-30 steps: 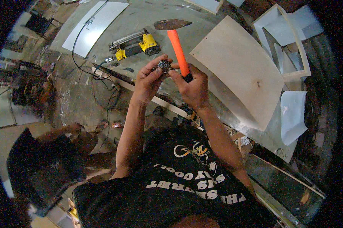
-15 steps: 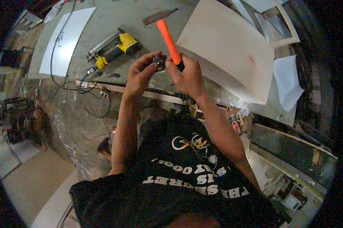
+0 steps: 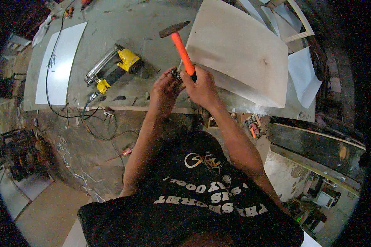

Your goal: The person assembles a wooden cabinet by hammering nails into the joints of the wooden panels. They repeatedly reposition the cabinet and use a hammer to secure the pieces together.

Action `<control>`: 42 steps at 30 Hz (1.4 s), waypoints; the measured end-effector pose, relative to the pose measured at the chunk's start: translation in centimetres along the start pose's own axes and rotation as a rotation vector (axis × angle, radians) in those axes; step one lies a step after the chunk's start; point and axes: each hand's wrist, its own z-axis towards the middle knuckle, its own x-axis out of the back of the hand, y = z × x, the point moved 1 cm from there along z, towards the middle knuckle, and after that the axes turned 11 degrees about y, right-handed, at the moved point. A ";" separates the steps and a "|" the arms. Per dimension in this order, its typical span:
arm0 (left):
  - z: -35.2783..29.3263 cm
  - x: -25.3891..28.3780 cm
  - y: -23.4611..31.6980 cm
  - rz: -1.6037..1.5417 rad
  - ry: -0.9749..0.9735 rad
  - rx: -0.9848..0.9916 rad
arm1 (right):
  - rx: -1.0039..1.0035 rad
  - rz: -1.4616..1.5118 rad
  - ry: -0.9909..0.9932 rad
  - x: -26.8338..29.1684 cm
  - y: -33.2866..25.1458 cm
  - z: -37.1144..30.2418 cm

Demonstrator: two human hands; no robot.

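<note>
Upright in my right hand is a hammer with a bright orange handle and a dark metal head pointing away from me; my fingers wrap low on its handle. My left hand is closed beside it around a small clump of dark, shiny metal pieces, too small to name exactly. The fingers of both hands nearly meet at this clump. Left of them, a yellow and black pneumatic nail gun lies on the grey-green worktable.
A large pale wooden panel covers the table's right part, with a white sheet beyond it. On the left lies a glossy white panel, crossed by a dark hose that loops over the table's near edge. A wooden frame stands far right.
My left hand has turned, its back now facing up more, and has moved slightly right and down. The hammer stays in my right hand. The whole view has shifted and rotated slightly.
</note>
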 end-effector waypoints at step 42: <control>22.4 1.5 6.0 -2.916 -0.569 3.005 | -0.566 1.020 0.331 9.5 1.7 0.9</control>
